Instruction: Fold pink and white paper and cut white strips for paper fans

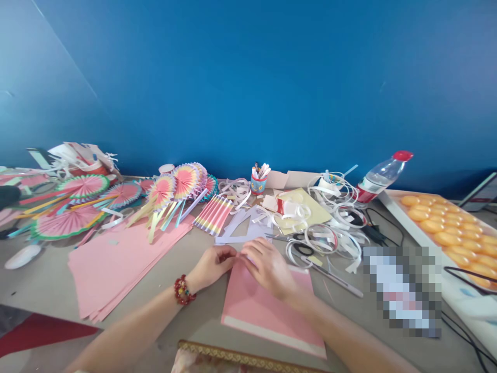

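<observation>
A sheet of pink paper lies before me, with a pale strip along its near edge and another partly seen at its far edge. At its far left corner, my left hand is closed, thumb and forefinger pinching the corner. My right hand reaches over the sheet, its bent fingers closed at that same corner and meeting the left fingertips. Whether a thin strip is also between the fingers is hidden. Just beyond the hands lie lilac paper strips and a pleated pink, yellow and lilac paper piece.
Stacked pink sheets and finished paper fans lie left. Rightward are tangled white tape strips, a grey utility knife, a plastic bottle and a tray of orange rounded shapes. A pen cup stands by the blue wall.
</observation>
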The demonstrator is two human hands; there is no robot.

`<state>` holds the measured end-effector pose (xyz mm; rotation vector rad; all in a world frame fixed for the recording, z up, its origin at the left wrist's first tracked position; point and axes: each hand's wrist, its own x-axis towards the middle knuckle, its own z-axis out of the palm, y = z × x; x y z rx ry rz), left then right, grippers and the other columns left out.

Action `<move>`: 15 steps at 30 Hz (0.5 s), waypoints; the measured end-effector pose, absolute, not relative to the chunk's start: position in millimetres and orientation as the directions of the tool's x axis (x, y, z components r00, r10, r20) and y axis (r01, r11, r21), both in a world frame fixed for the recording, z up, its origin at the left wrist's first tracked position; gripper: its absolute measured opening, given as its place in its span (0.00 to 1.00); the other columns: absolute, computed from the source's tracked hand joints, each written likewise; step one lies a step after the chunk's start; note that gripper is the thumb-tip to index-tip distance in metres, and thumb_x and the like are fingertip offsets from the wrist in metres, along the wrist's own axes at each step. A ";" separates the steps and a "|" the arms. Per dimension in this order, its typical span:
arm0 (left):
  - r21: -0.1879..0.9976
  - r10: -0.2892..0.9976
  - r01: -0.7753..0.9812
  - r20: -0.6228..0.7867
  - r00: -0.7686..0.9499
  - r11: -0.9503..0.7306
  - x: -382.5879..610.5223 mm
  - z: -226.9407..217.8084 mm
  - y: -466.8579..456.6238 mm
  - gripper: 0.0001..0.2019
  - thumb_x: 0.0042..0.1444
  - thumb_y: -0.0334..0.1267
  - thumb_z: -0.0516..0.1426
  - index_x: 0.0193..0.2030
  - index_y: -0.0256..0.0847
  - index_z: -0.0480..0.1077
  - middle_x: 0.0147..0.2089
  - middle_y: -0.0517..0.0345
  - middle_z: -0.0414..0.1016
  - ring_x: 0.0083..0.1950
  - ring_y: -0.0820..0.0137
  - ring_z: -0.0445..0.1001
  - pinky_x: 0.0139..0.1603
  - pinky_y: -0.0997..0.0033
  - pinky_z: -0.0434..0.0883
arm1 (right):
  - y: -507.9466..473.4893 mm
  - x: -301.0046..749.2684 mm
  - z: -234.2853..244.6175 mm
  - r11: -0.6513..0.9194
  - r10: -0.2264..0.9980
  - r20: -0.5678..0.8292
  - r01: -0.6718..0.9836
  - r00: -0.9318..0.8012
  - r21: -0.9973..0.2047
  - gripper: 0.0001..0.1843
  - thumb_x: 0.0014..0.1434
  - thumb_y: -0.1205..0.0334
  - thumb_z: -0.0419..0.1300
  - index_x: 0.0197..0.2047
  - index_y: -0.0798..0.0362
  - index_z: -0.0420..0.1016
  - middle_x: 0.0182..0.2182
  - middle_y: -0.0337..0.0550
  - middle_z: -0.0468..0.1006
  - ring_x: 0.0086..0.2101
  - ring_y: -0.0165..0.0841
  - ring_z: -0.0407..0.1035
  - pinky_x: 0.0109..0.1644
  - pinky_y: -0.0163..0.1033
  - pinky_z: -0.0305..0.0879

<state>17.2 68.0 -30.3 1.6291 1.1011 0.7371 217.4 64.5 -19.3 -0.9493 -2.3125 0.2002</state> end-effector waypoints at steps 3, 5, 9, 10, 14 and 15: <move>0.936 0.914 0.333 -0.036 0.403 -0.110 17.3 -30.7 67.3 0.11 0.59 0.41 0.56 0.33 0.35 0.74 0.31 0.57 0.74 0.33 0.70 0.69 0.34 0.75 0.65 | 63.3 219.6 -21.8 0.726 0.682 0.500 0.577 -0.535 -0.374 0.04 0.66 0.67 0.55 0.39 0.54 0.71 0.36 0.45 0.77 0.37 0.37 0.67 0.43 0.43 0.62; 0.931 0.913 0.346 -0.034 0.407 -0.119 17.6 -30.1 66.6 0.11 0.59 0.41 0.56 0.33 0.35 0.74 0.31 0.57 0.74 0.32 0.70 0.69 0.34 0.75 0.65 | 62.4 221.0 -22.8 0.723 0.687 0.493 0.574 -0.534 -0.385 0.04 0.66 0.66 0.56 0.39 0.53 0.72 0.36 0.45 0.77 0.37 0.37 0.68 0.43 0.43 0.61; 0.922 0.908 0.363 -0.032 0.417 -0.134 18.4 -27.7 64.7 0.12 0.60 0.41 0.55 0.33 0.35 0.74 0.31 0.56 0.75 0.33 0.70 0.70 0.35 0.75 0.65 | 61.7 221.7 -24.6 0.729 0.682 0.479 0.564 -0.552 -0.388 0.06 0.67 0.65 0.55 0.38 0.53 0.73 0.35 0.44 0.77 0.37 0.36 0.68 0.43 0.42 0.61; 0.921 0.908 0.365 -0.032 0.418 -0.136 18.6 -27.3 64.3 0.12 0.60 0.41 0.55 0.33 0.35 0.74 0.31 0.56 0.75 0.33 0.70 0.69 0.35 0.75 0.65 | 61.8 221.8 -25.0 0.730 0.682 0.475 0.562 -0.556 -0.389 0.07 0.67 0.65 0.54 0.38 0.53 0.73 0.35 0.45 0.77 0.37 0.36 0.68 0.43 0.42 0.61; 0.920 0.904 0.366 -0.033 0.426 -0.138 18.7 -28.1 63.9 0.12 0.60 0.41 0.55 0.32 0.35 0.74 0.31 0.56 0.75 0.32 0.70 0.70 0.35 0.75 0.66 | 62.6 222.4 -25.6 0.724 0.690 0.457 0.558 -0.562 -0.406 0.07 0.67 0.66 0.53 0.38 0.53 0.73 0.35 0.45 0.77 0.37 0.36 0.67 0.43 0.41 0.60; 0.921 0.903 0.364 -0.034 0.427 -0.137 18.8 -28.5 64.0 0.12 0.60 0.41 0.55 0.32 0.35 0.74 0.31 0.56 0.75 0.33 0.70 0.70 0.35 0.75 0.66 | 62.8 222.7 -25.3 0.725 0.688 0.455 0.557 -0.565 -0.405 0.08 0.67 0.66 0.53 0.38 0.53 0.73 0.35 0.45 0.77 0.37 0.36 0.67 0.43 0.41 0.60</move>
